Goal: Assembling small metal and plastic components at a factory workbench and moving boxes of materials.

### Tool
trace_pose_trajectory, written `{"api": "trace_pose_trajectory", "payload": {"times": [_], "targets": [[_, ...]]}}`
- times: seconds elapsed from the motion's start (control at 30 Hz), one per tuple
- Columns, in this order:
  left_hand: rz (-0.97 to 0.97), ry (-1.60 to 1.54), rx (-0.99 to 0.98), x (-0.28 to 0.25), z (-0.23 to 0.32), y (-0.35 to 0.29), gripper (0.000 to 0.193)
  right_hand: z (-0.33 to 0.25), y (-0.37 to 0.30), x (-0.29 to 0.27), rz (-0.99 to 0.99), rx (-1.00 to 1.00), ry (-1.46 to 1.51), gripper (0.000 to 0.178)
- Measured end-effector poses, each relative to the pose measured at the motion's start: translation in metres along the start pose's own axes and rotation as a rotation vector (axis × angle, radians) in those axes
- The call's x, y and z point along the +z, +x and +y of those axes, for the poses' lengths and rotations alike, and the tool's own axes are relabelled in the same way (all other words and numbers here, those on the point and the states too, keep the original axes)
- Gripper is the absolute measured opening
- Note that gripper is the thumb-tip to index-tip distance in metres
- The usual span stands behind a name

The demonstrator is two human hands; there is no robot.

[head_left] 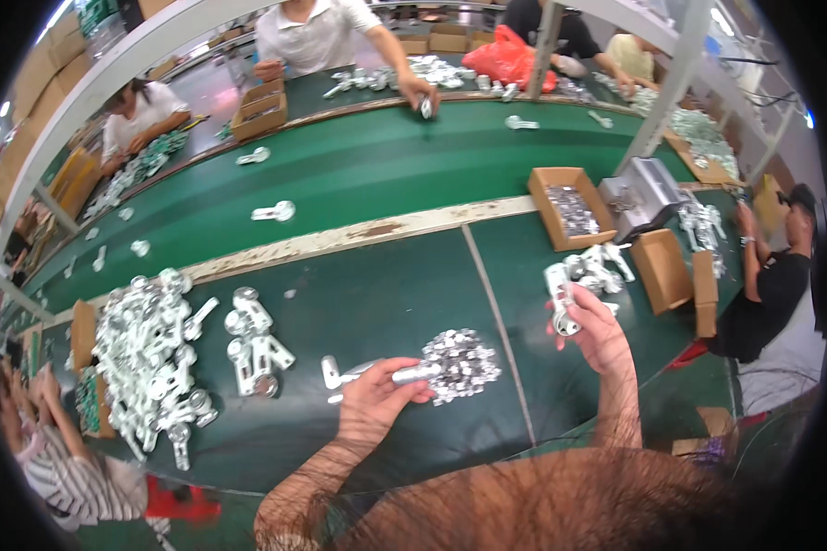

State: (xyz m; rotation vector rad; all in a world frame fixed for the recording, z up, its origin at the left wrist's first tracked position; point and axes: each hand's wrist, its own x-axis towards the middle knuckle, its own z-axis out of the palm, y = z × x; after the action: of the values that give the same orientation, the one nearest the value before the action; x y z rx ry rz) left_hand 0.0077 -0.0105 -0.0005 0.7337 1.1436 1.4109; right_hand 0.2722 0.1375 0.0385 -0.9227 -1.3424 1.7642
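My left hand (377,395) is closed around a shiny silver cylindrical piece (415,373), held beside a small heap of silver metal parts (464,365). A white part (332,371) shows on the other side of that hand; whether it joins the silver piece is hidden. Held upright in my right hand (595,332) is a white handle-shaped part (559,292) with a round end at the bottom. Just beyond it lies a small group of similar white parts (602,266).
A large pile of white parts (147,358) covers the left, with a smaller cluster (253,340) beside it. A cardboard box (538,207) of metal pieces and a grey metal device (651,197) stand right. Beyond runs a green conveyor belt (368,165), where other people work.
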Motion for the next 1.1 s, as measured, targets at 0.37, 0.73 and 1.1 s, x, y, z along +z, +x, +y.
{"api": "trace_pose_trajectory", "payload": {"times": [0.37, 0.73, 1.1], "targets": [[-0.057, 0.05, -0.002, 0.008, 0.013, 0.001, 0.031, 0.004, 0.023, 0.094, -0.403, -0.431, -0.628, 0.036], [-0.121, 0.026, -0.005, 0.003, 0.012, -0.001, 0.034, 0.01, 0.005, 0.108, -0.35, -0.463, -0.827, 0.031], [-0.111, 0.038, -0.021, 0.007, 0.008, -0.002, 0.033, 0.008, 0.004, 0.107, -0.333, -0.402, -0.799, 0.03]]}}
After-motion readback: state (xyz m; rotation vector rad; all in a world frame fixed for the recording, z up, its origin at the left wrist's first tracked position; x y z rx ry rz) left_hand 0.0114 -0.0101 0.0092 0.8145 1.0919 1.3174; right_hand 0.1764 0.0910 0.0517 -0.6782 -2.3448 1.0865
